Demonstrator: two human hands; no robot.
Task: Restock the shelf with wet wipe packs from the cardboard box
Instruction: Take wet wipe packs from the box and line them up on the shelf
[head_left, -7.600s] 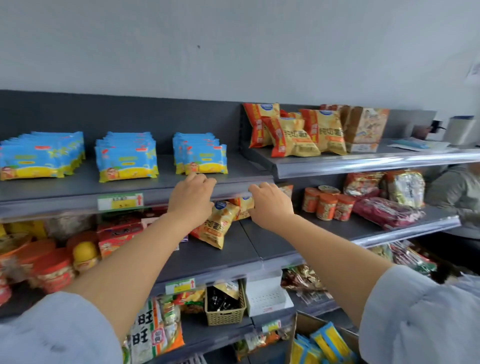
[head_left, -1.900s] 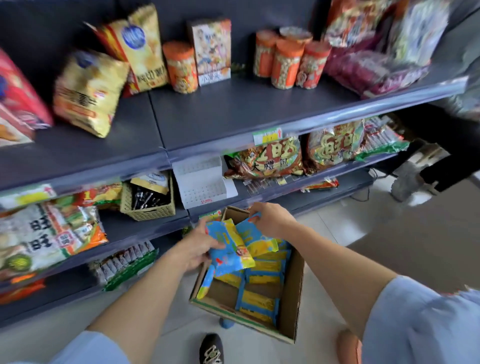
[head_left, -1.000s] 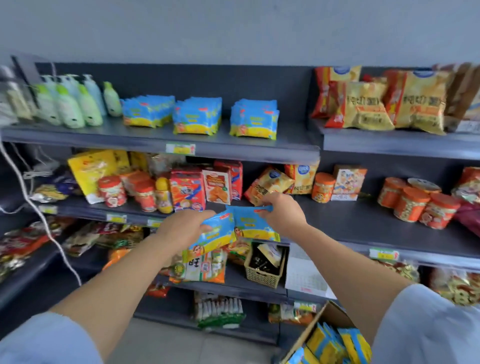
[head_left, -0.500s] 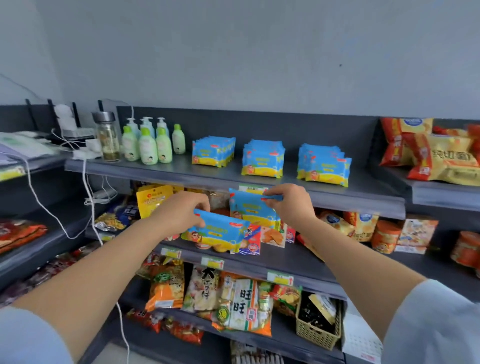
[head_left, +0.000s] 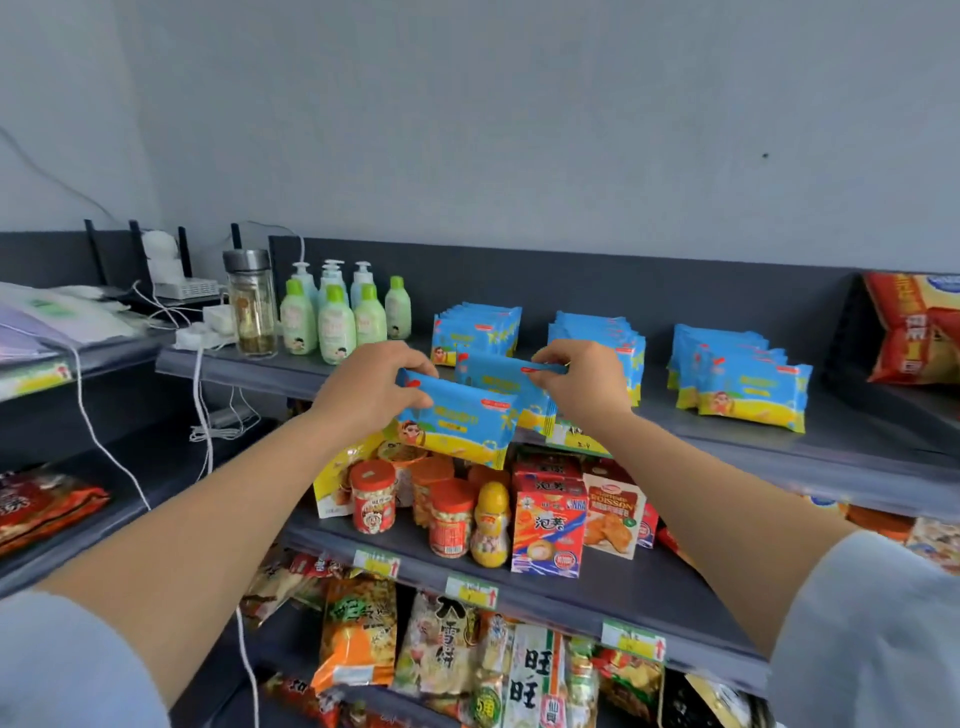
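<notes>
My left hand (head_left: 371, 387) grips a blue and yellow wet wipe pack (head_left: 460, 423) by its left end, held upright in front of the top shelf's front edge (head_left: 727, 447). My right hand (head_left: 584, 382) pinches the top edge of a second wet wipe pack (head_left: 498, 384) just behind and to the right of the first. Three rows of the same packs stand on the top shelf: a left row (head_left: 480, 330), a middle row (head_left: 597, 332) partly hidden by my right hand, and a right row (head_left: 743, 376). The cardboard box is out of view.
Green lotion bottles (head_left: 337, 319) and a glass jar (head_left: 252, 304) stand at the shelf's left end, with white cables (head_left: 200, 395) hanging down. Snack bags (head_left: 914, 330) fill the right bay. Jars and cartons (head_left: 548, 525) crowd the shelf below.
Both hands have risen with their packs from below the top shelf's edge to level with it, closer to the left and middle rows. The view has shifted left and nearer.
</notes>
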